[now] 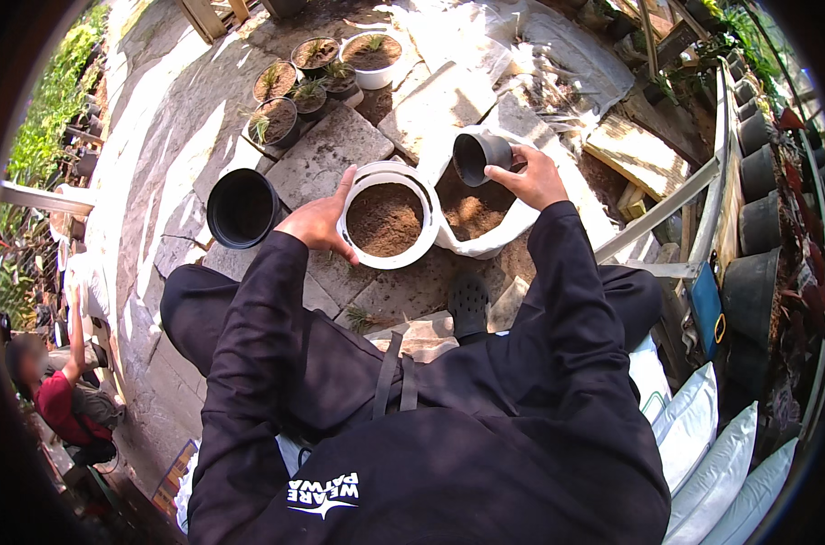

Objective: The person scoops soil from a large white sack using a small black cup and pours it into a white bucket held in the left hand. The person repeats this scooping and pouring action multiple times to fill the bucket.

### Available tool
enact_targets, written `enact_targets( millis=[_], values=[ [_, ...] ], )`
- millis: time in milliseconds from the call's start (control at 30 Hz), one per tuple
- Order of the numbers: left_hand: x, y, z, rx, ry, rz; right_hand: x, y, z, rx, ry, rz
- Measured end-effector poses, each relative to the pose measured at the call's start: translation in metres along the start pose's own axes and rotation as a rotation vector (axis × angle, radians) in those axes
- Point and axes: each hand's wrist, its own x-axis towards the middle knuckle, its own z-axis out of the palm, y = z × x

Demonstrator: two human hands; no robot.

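Observation:
My left hand [322, 221] rests with spread fingers against the left rim of a white plastic pot [423, 235] filled with brown soil. Over an open white sack [484, 248] of soil, my right hand [536, 176] holds a small black plastic pot [479, 158], tilted with its mouth facing left. An upright black pot [243, 208] stands left of my left hand; its inside is dark. Beyond the hands, several black pots [274, 122] with soil and small grassy plants stand grouped beside a white planted pot [373, 60].
Paving slabs [334, 151] cover the uneven ground. A metal-framed rack [708, 204] with black pots is at the right, above filled white bags [708, 449]. A small grassy plant [359, 317] lies near a dark clog [468, 303]. Another person [72, 402] is at the far left.

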Motion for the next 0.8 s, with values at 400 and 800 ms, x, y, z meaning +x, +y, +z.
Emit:
enact_targets(
  millis=[400, 800],
  values=[
    [0.0, -0.003, 0.002, -0.005, 0.009, 0.021, -0.014, -0.029, -0.009, -0.037, -0.067, -0.093],
    [-0.002, 0.0, 0.0, -0.002, 0.01, 0.018, -0.005, 0.011, 0.01, -0.254, -0.124, 0.127]
  ],
)
